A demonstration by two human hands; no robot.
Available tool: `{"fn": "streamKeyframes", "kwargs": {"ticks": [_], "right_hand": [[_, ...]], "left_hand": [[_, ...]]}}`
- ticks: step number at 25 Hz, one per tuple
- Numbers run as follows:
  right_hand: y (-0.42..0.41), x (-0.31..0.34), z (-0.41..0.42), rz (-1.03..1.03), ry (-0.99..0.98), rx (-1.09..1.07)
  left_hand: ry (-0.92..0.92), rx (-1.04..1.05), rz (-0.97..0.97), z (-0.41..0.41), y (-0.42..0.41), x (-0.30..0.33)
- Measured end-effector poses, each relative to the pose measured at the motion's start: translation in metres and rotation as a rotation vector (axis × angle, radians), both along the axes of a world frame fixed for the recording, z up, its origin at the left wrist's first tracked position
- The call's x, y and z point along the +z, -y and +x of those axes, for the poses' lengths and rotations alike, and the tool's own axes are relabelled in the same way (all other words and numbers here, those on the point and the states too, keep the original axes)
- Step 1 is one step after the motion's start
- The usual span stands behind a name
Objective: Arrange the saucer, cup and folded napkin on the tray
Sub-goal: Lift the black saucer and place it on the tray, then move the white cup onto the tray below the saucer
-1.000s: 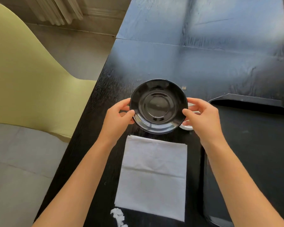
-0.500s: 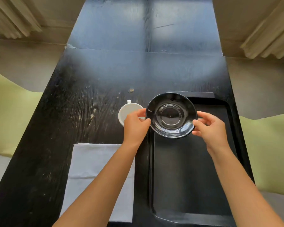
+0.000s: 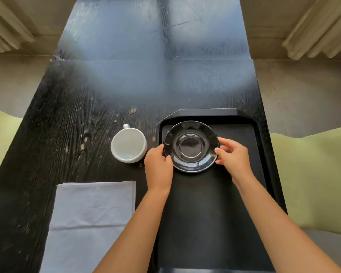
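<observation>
A glossy black saucer is over the far left part of the black tray, at or just above its floor. My left hand grips the saucer's left rim and my right hand grips its right rim. A white cup stands upright on the table just left of the tray, its handle pointing away from me. The white folded napkin lies flat on the table at the near left, partly under my left forearm.
The black wooden table runs away from me, with small crumbs beyond the cup. Pale green chairs stand on both sides. Curtains hang at the far corners.
Both hands carried the saucer from above the napkin on the left over to the tray and lowered it there. The view swung right, bringing the cup and whole tray into sight.
</observation>
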State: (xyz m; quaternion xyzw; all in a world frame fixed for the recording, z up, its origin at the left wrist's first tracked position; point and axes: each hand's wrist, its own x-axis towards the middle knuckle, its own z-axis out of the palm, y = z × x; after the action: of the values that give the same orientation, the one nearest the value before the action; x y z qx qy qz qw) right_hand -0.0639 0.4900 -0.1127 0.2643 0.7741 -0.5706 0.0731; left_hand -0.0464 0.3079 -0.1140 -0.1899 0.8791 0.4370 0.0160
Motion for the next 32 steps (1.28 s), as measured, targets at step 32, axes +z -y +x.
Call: {"fn": "streamKeyframes", "kwargs": {"ticks": [32], "right_hand": [[0.145,0.005,-0.01,0.919,-0.695,1.157]], "left_hand": [[-0.452,-0.73,-0.791,0.004,0.164,0.01]]}}
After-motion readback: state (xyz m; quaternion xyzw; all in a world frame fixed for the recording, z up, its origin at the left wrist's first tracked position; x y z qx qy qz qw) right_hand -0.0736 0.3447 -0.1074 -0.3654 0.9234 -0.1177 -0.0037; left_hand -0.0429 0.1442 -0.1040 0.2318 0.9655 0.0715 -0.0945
